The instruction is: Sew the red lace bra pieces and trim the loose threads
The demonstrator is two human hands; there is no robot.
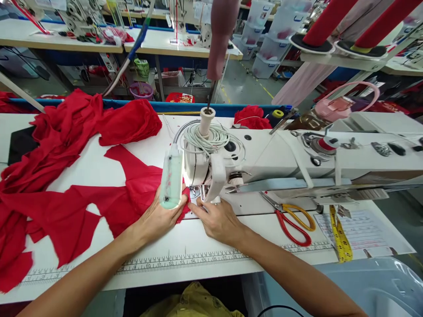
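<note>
A red fabric piece (142, 180) lies on the white sewing table, its right end beside the needle area of a white sewing machine (274, 149). My left hand (161, 215) grips that end just left of the presser foot (204, 192). A pale green translucent plate (172, 178) hides some of its fingers. Close by on the right, my right hand (218, 220) has its fingers drawn together at the fabric's edge, in front of the foot. The machine's white arm covers part of that hand, and the fabric between the fingertips is barely visible.
More red fabric (79, 119) is heaped at the left. Scissors (291, 218) with red and yellow handles, a yellow tape measure (340, 237) and a written sheet (366, 233) lie at the right. A printed ruler (185, 259) runs along the front edge. Red thread cones (327, 22) stand above.
</note>
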